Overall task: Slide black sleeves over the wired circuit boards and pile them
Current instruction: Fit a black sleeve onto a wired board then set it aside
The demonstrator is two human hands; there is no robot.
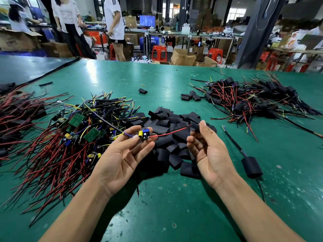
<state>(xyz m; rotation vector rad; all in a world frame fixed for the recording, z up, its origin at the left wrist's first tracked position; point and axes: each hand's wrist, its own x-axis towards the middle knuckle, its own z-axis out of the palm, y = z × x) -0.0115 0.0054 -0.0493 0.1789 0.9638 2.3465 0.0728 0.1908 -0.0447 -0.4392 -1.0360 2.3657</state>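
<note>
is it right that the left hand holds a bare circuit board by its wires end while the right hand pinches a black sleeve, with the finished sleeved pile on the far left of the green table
Not quite. The head view shows the finished sleeved pile on the far right of the green table, not the left. The rest stands: the left hand holds a bare circuit board, and the right hand pinches a black sleeve.

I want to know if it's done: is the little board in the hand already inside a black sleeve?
No, the circuit board in the left hand is bare, and the right hand pinches a black sleeve at its red wire's end.
</note>
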